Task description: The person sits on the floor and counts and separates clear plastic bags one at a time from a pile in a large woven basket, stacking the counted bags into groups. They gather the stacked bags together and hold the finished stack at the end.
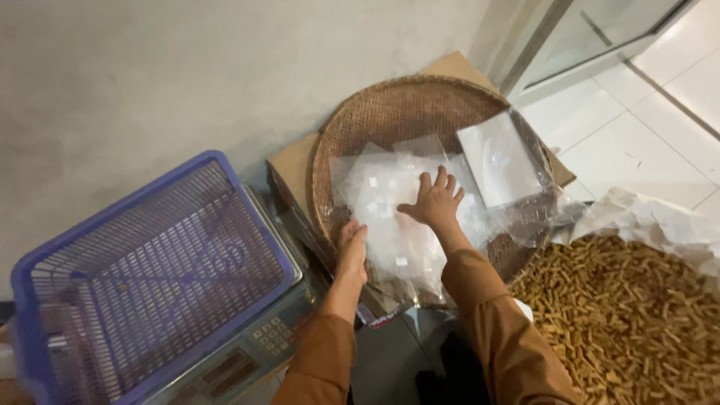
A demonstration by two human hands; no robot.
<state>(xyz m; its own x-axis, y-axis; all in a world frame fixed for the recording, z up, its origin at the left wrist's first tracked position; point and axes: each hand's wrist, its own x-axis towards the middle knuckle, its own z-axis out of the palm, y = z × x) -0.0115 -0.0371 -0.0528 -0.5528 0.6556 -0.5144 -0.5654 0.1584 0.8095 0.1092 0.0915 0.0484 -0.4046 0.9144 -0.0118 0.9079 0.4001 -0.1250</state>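
Observation:
A round woven tray (pixel 390 112) leans on a cardboard box and holds a loose pile of clear plastic bags (pixel 390 217). My right hand (pixel 435 201) lies flat on top of the pile, fingers spread. At the pile's left edge my left hand (pixel 351 251) rests with fingers together, touching the bags and the tray's rim. Neither hand has closed around a bag. Both arms wear brown sleeves.
A blue plastic basket (pixel 150 277) sits on a weighing scale (pixel 259 349) at the left. A heap of small brown stick snacks (pixel 630 315) lies in crumpled white plastic at the right. A grey wall stands behind; white floor tiles (pixel 660 120) and a glass door frame are at upper right.

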